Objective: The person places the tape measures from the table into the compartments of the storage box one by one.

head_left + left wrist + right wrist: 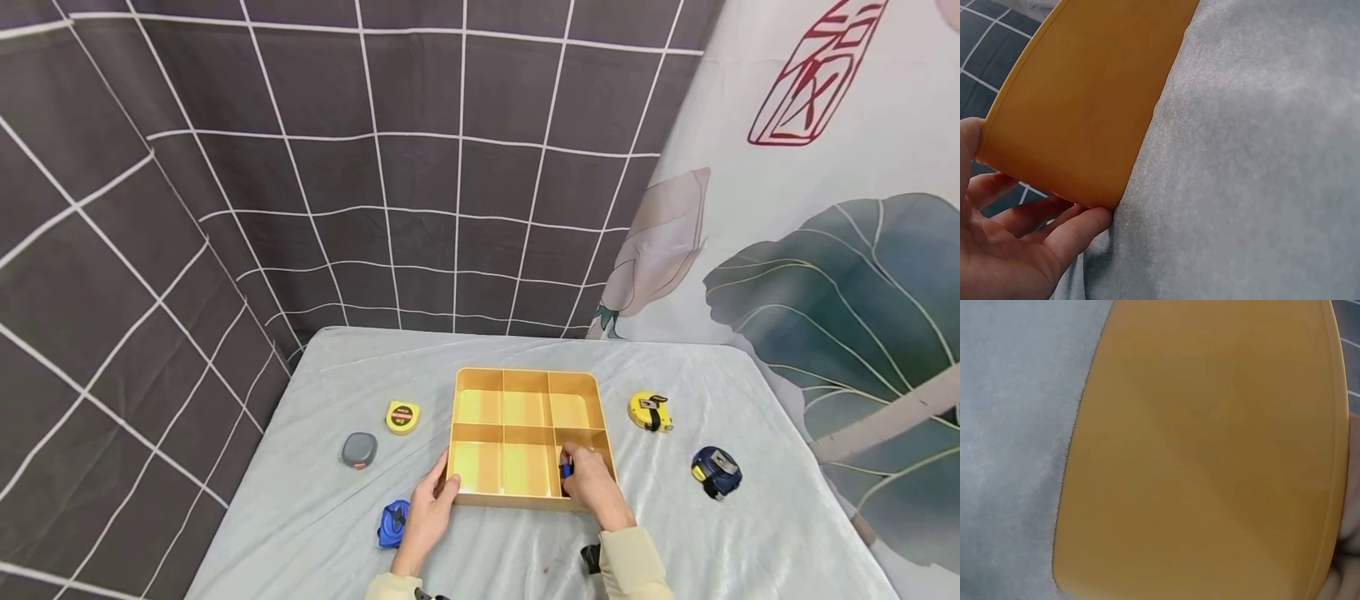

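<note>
A yellow-orange divided box [504,500] with several compartments stands on the cloth-covered table. My left hand [432,506] grips its front left corner; in the left wrist view the thumb lies at the rim and the fingers [1079,234] reach the bottom edge. My right hand [592,485] is down in the front right compartment, holding a small blue and black tape measure [566,471], mostly hidden by the fingers. In the right wrist view the box's front wall [1197,450] covers most of that hand, and only part of it shows at the right edge.
Left of the box lie a yellow tape measure [402,417], a grey rounded one [359,450] and a blue one [392,524] close to my left wrist. On the right are a yellow and black tape measure [649,412] and a navy one [716,472]. Dark gridded curtain [420,175] hangs behind the table.
</note>
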A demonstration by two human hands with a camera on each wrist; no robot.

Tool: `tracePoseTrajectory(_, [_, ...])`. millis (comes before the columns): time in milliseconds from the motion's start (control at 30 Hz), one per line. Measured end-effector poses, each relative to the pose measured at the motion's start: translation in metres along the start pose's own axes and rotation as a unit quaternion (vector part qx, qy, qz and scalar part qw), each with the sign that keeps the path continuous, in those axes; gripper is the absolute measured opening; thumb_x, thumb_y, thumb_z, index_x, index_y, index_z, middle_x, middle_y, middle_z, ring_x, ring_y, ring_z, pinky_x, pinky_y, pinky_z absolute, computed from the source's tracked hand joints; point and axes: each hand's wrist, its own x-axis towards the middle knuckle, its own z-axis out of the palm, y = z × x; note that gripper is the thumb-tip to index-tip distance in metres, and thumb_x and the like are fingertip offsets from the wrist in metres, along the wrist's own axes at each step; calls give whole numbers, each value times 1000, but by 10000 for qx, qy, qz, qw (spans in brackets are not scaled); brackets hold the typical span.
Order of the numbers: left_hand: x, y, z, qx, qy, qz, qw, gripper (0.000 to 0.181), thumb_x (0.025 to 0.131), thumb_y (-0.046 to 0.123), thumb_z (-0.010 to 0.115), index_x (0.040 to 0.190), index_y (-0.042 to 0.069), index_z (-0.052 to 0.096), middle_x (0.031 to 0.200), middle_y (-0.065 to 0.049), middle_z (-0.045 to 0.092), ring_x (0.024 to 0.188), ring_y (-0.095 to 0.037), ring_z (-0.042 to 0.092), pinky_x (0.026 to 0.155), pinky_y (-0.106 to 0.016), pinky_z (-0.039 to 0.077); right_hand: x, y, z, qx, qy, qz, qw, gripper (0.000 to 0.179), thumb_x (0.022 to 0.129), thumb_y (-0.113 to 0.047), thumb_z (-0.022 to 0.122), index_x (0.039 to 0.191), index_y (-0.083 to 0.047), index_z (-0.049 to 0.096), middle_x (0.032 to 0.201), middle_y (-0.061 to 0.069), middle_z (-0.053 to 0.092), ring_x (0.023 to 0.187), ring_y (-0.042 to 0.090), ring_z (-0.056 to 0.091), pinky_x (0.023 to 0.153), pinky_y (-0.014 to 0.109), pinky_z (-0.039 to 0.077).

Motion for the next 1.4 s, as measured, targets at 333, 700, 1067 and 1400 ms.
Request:
tracePoseTrajectory(333, [-1, 2, 0, -91, -3, -152, 9998, 49, 92, 15, 52, 139, 7, 40, 140, -10, 41, 126, -22, 41, 99, -33, 38, -1, 1, 1, -41, 99, -104, 9999, 22, 70, 11, 60, 81, -7, 53, 68, 3, 50, 61, 18, 44, 51, 26, 35])
tracePoseTrajectory(700, [-1, 0, 0, -168, 47, -164, 9997, 48, 92, 11, 52, 138, 4, 39, 141, -14, 40, 126, -25, 40, 100, -36, 37, -6, 0, 1, 103, 542, -123, 9984, 19, 67, 2, 68, 82, -6, 59, 75, 6, 57, 66, 19, 49, 58, 31, 43])
tracePoseTrajectory(1067, [-1, -2, 1, -87, 87, 66, 9999, 47, 92, 13, 52, 137, 3, 41, 138, -16, 43, 124, -27, 43, 97, -31, 41, -10, 1, -3, 345, 848, -261, 9955, 22, 70, -5, 70, 92, -3, 64, 85, 12, 58, 75, 22, 52, 65, 35, 45])
tracePoseTrajectory(1400, [-1, -2, 0, -112, 50, -72, 9999, 48, 93, 16, 52, 138, 5, 41, 139, -14, 42, 125, -25, 42, 99, -36, 39, -23, 11, -24, 2074, 1096, -522, 9707, 22, 82, -10, 68, 100, 1, 63, 106, 16, 60, 100, 29, 59, 85, 37, 50])
